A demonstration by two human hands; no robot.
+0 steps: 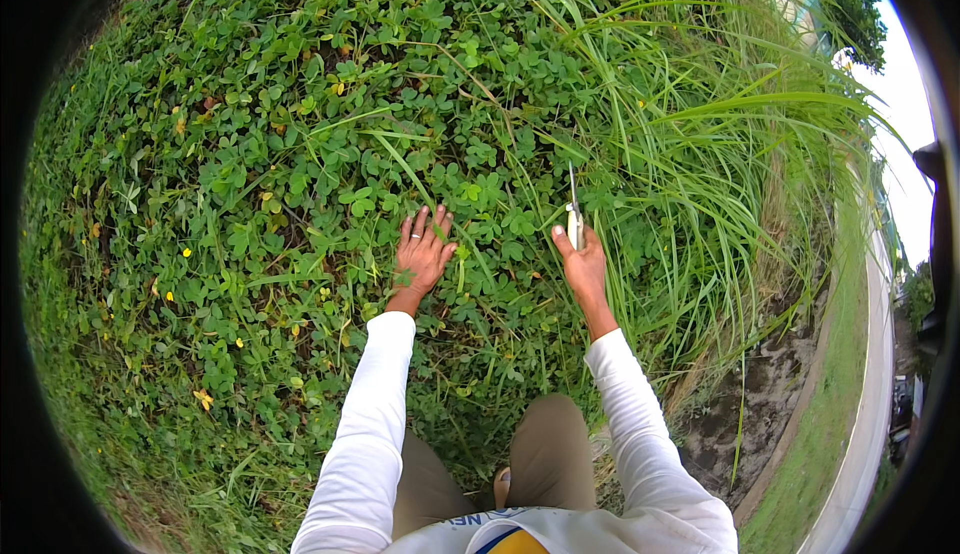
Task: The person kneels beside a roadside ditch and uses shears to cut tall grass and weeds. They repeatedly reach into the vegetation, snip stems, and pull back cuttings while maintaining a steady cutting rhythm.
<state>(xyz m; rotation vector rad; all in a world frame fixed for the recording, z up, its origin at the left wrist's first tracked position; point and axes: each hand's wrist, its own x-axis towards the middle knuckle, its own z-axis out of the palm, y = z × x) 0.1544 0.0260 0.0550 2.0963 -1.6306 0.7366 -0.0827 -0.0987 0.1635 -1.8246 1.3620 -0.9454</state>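
My left hand [424, 255], with a ring on one finger, rests palm down among the leaves of a low ground cover [300, 186]. Its fingers are slightly apart, and a grass blade [405, 167] reaches down to them. In my right hand [585, 263] is a cutting tool with a pale handle [575, 230] and a narrow metal blade [573, 182] pointing away from me. Seen nearly edge-on, it could be shears or a knife; I cannot tell which. Long grass [675, 171] grows close to the right of that hand.
Small yellow flowers [186, 252] dot the ground cover on the left. Beneath me are my bent knees [555, 441]. To the right lie a strip of bare soil [750, 411], a mown grass strip [814, 449] and a pale paved edge [862, 419].
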